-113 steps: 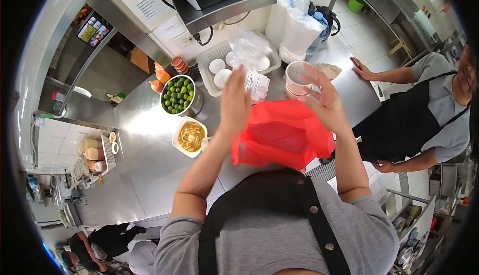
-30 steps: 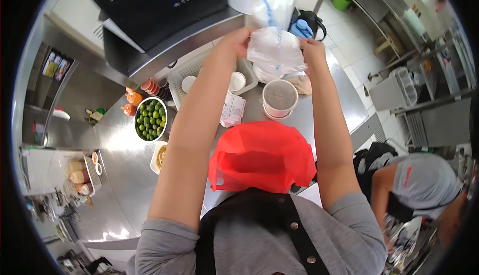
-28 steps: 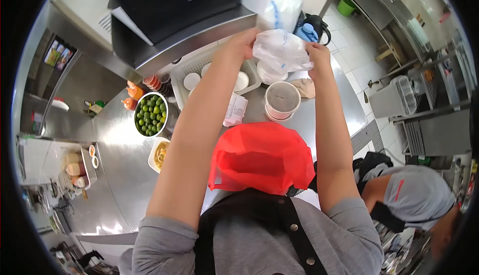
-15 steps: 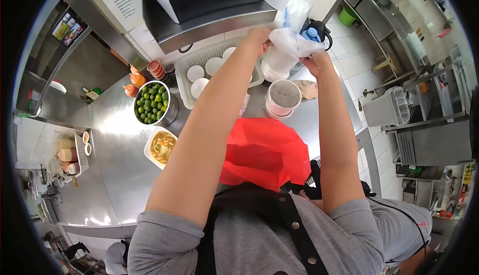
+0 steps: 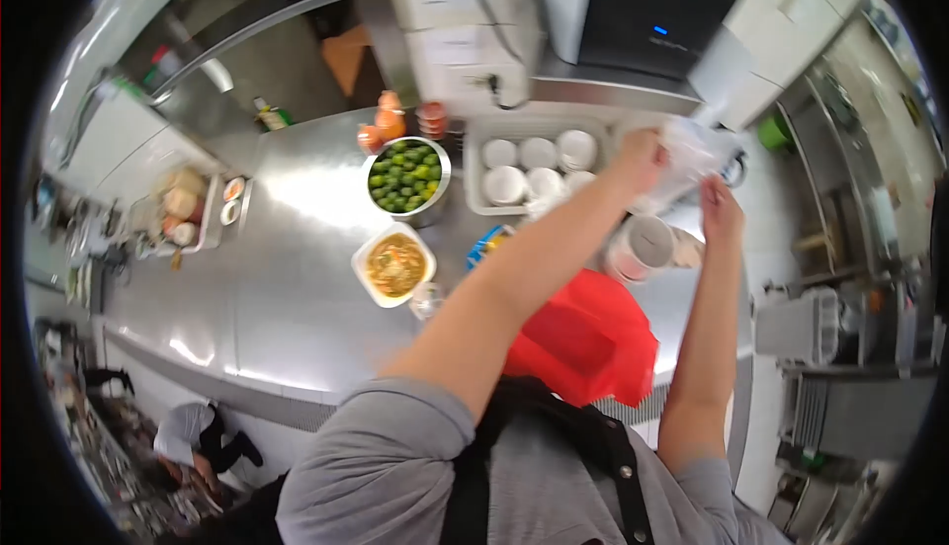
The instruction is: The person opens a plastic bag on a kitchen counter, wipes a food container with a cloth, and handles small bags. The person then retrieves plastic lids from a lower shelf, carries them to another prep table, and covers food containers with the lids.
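At the back right of the counter, my left hand pinches a thin translucent plastic bag. The fingers of my right hand are closed on the same bag from its other side. Motion blurs the bag, so its opening cannot be made out. Just below it stand round white tubs with lids. A red bag lies in front of my body, partly covered by my left forearm. To the left is a white square bowl of soupy food with noodles.
A metal pot of green limes stands beside orange squeeze bottles. A white basket holds several round white cups. A black machine hangs over the counter's back. Another person is low at the far lower left.
My view has turned left, shifting the counter rightward in the picture. Both hands still hold the plastic bag, which now looks stretched between them. More of the cups and the left counter shows.
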The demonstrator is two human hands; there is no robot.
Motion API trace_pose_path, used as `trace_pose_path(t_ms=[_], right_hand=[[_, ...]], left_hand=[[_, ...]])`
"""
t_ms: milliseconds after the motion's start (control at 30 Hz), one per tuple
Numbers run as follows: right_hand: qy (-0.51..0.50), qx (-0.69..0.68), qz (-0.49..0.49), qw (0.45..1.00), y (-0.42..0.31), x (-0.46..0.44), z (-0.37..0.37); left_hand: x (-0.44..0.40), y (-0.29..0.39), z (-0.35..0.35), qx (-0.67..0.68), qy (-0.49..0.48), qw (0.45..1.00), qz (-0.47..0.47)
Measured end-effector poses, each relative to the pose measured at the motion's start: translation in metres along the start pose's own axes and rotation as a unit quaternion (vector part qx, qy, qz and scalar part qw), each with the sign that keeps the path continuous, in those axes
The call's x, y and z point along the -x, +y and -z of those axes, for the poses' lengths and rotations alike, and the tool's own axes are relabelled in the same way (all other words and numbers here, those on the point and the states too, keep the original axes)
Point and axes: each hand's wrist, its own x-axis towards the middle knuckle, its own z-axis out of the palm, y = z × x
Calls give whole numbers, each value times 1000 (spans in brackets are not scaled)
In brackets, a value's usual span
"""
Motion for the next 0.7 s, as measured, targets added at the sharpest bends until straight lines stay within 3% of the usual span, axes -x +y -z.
trace_pose_path(t_ms=[67,133,233,333,400,467,567,600,633,700], right_hand=[[-36,28,61,997,5,-4,10],[-18,15,55,998,5,1,4],[44,28,22,998,-2,9,-18],[32,45,42,998,-8,8,-14],[24,50,53,997,-5,3,-7],[37,86,71,993,-5,13,-13],[45,134,110,984,-10,34,-24],[38,142,120,982,-9,35,-23],[42,142,126,981,-10,37,-25],[40,152,114,981,-12,47,-30]], left_hand=[[-16,-17,22,9,-142,989,-30],[-9,-12,15,-42,-129,990,-37],[13,6,-11,-231,56,970,-54],[13,12,-4,-564,58,819,-94],[0,1,12,-609,98,766,-179],[-19,-4,27,-589,44,792,-155],[-10,-2,11,-579,91,794,-162],[25,19,-15,-568,44,811,-134],[-8,1,11,-527,40,814,-242],[12,15,-9,-557,30,787,-264]])
